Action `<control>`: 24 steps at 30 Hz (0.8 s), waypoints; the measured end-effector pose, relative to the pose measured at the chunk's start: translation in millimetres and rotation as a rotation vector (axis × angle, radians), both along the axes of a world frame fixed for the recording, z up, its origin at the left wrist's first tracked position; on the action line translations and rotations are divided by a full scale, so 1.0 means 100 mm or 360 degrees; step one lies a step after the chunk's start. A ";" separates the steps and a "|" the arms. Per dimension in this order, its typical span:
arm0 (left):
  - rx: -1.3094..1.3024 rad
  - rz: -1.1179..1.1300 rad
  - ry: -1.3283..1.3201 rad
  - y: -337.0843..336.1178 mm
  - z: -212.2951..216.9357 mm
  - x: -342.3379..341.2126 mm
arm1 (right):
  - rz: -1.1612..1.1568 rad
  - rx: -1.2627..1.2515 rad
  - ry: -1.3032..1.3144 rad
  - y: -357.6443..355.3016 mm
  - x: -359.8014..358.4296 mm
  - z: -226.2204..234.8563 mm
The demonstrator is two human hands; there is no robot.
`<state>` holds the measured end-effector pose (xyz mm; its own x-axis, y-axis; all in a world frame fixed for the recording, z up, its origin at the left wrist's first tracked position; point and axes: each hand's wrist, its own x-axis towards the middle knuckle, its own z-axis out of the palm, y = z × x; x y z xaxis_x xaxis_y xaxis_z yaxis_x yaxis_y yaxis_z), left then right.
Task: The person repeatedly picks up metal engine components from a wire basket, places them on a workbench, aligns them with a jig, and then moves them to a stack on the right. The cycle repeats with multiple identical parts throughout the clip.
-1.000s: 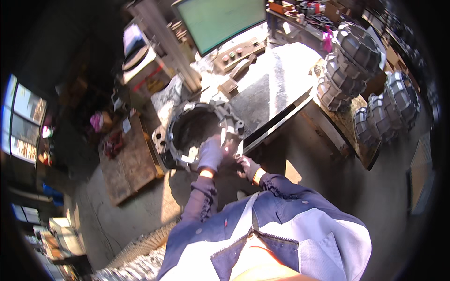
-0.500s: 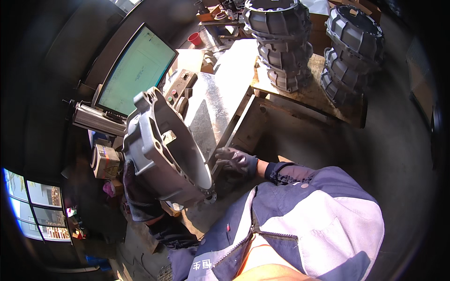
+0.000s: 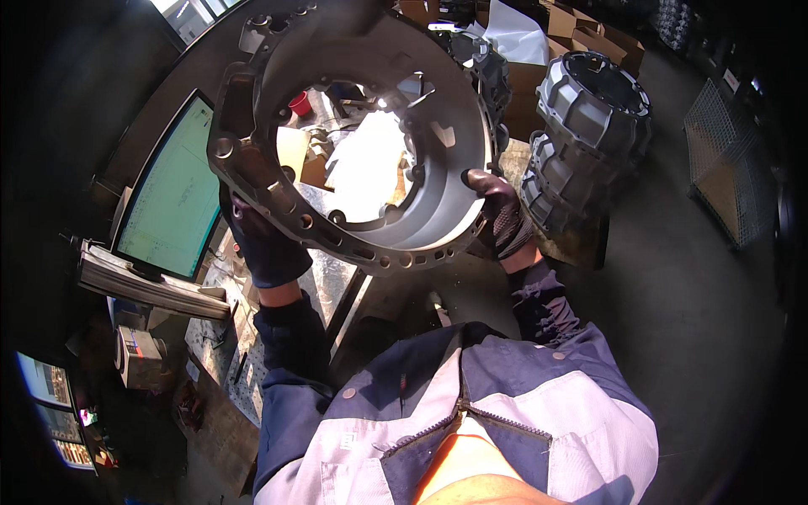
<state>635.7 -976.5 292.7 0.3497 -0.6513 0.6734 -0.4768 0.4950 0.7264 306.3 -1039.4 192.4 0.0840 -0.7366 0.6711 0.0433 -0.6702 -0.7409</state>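
Observation:
Between my two gloved hands I hold up a large grey cast-metal housing (image 3: pixel 454 189), a ring with a bolt-hole flange facing me. Through its round opening the sunlit bench shows. My left hand (image 3: pixel 263 241) grips the lower left of the rim, its fingers mostly behind the metal. On the right side my right hand (image 3: pixel 502 210) is closed on the rim, the thumb over the edge inside. The housing's top reaches the upper edge of the picture and covers part of a stack of similar housings.
Stacked housings (image 3: pixel 593 105) stand on a wooden table to the right. A monitor (image 3: pixel 168 189) sits at the left, beside the metal bench (image 3: pixel 332 282). Further off are cardboard boxes (image 3: pixel 602 42), a red bucket (image 3: pixel 300 103) and a wire-mesh panel (image 3: pixel 722 160).
The housing has gone up and rightward and turned its open face toward me. My right hand, free before, now grips its right rim. My view has shifted too.

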 end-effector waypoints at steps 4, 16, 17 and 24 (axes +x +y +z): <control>-0.0105 -0.0325 0.0303 -1.42 -0.42 -0.03 | 0.0104 0.0366 -0.0235 -0.91 -0.29 0.70; -0.0043 -0.0546 0.0184 -4.22 -1.03 -0.38 | -0.0209 0.1561 -0.0289 -3.03 -0.51 1.70; 0.0052 -0.0828 0.0795 -4.25 -1.01 -0.42 | -0.0234 0.1523 -0.0056 -3.08 -0.57 1.75; 0.0020 -0.0107 -0.0144 -3.63 -0.74 -0.45 | 0.0097 0.1419 -0.0459 -3.32 -0.72 1.65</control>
